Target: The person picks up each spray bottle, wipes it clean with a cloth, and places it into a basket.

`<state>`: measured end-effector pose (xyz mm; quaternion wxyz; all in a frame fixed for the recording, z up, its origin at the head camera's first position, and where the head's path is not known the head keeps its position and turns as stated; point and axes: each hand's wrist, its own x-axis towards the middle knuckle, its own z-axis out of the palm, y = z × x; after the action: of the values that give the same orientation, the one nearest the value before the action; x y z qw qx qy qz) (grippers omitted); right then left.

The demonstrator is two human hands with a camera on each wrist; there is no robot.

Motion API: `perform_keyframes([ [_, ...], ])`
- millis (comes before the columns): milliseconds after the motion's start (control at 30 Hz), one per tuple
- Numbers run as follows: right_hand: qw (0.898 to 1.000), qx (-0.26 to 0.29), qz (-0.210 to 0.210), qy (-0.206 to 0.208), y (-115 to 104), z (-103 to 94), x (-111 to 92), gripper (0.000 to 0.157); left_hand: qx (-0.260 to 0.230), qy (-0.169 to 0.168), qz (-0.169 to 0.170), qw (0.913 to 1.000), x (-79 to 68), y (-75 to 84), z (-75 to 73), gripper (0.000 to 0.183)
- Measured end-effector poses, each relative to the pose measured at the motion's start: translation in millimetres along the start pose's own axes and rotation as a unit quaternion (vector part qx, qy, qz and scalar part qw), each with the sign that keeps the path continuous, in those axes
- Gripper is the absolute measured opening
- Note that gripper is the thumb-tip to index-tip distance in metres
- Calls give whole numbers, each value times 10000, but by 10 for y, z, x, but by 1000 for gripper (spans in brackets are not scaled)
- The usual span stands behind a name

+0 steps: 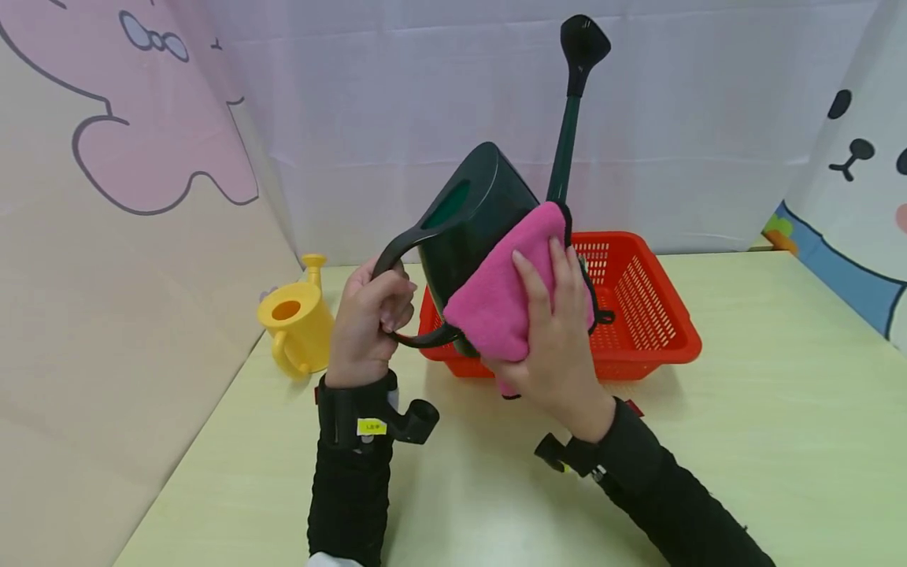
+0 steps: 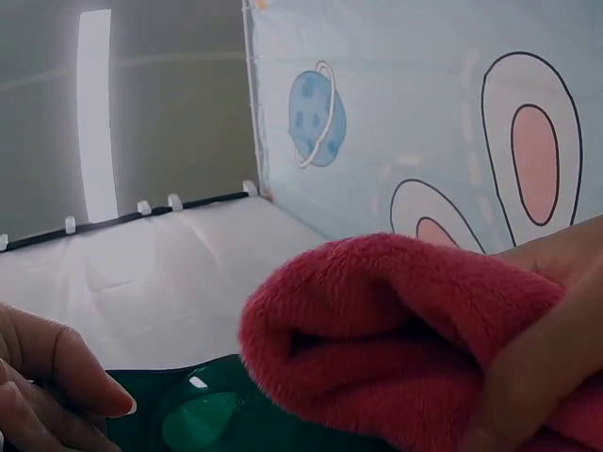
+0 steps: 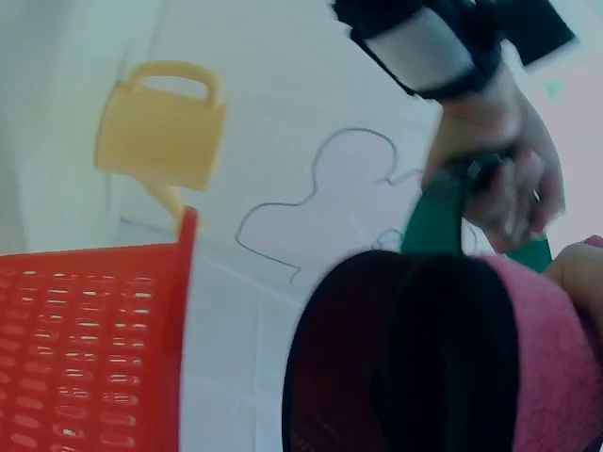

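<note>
A dark green watering can [image 1: 475, 213] is held up and tilted above the table, its long spout rising to a black sprinkler head [image 1: 584, 43]. My left hand [image 1: 372, 323] grips its curved handle, fingers curled round it. With my right hand [image 1: 560, 339] I press a pink cloth [image 1: 506, 291] with a black edge against the can's side; the fingers lie spread and fairly straight over it. In the left wrist view the cloth [image 2: 396, 330] shows as a thick fold beside the green can. The cloth hides the base of the spout.
Behind the can, a red plastic basket [image 1: 645, 299] with slotted walls stands on the pale table [image 1: 765, 409]. A small yellow watering can [image 1: 301, 331] sits to the left, near the table's edge. Printed curtains [image 1: 397, 94] hang behind and at the sides.
</note>
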<state>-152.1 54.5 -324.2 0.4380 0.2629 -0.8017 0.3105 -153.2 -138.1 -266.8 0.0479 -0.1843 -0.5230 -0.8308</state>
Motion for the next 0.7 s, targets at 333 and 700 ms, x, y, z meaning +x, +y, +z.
perform_keyframes([
  [333,9700,2120,1106,-441,369,-294,220,90,-72,-169,-25,9998,-11,30,15,25],
  [700,9597,2004,1926,-415,228,-194,152,87,-66,-31,-172,9998,7,-6,9,23],
])
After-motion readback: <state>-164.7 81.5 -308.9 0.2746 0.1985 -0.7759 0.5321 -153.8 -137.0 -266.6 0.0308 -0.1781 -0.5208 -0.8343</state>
